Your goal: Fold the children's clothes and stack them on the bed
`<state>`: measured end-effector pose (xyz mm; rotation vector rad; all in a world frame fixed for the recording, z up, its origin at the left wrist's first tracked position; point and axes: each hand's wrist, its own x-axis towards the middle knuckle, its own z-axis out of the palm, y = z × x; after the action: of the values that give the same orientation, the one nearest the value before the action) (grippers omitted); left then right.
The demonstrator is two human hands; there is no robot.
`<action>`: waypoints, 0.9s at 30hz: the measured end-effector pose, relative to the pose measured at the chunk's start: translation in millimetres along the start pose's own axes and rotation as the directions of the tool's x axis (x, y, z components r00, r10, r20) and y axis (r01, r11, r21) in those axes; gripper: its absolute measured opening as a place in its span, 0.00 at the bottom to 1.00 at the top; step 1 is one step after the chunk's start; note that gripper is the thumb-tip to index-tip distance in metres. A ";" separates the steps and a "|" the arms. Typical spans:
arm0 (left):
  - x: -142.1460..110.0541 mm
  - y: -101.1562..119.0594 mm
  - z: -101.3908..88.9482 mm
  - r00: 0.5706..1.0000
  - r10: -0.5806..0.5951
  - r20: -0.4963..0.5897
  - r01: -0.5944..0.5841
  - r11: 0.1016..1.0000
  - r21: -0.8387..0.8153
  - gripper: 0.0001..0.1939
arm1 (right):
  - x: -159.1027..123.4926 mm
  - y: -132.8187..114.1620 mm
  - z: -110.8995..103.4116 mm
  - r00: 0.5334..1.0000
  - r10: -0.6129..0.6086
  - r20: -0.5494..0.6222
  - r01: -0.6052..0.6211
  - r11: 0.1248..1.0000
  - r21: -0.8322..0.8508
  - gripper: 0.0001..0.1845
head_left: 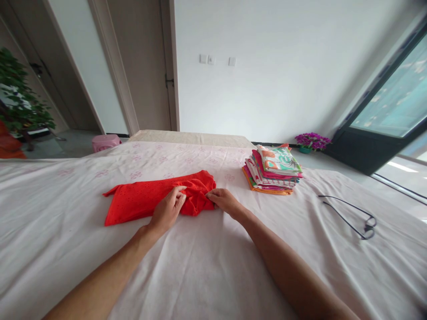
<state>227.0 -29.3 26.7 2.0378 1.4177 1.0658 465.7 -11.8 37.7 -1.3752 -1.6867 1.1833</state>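
Observation:
A red garment (140,200) with small holes in its fabric lies on the pale flowered sheet (187,275). Its left part is flat and smooth, while the right part is bunched up. My left hand (169,206) pinches the cloth near the middle of the garment, thumb and fingers together. At the garment's right end, my right hand (226,202) grips the edge of the crumpled part between thumb and fingertips. To the right of my right hand stands a stack of folded clothes (272,171), with a white, green and orange patterned piece on top.
Dark-framed glasses (358,218) lie on the sheet at the right. Beyond the sheet's far edge are a pink stool (106,142), purple flowers (312,140) in a green pot, and a leafy plant (20,98) at the left. A door (143,66) and a white wall stand behind.

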 end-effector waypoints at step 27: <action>-30.2 12.7 -17.0 0.910 0.414 0.005 -0.410 0.899 0.154 0.07 | -31.9 -24.0 -2.9 0.813 -0.545 0.203 0.574 0.694 -0.435 0.15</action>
<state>215.5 -63.2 35.7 2.5206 1.1315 1.1819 466.7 -43.1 62.7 -0.9450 -2.3271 0.4613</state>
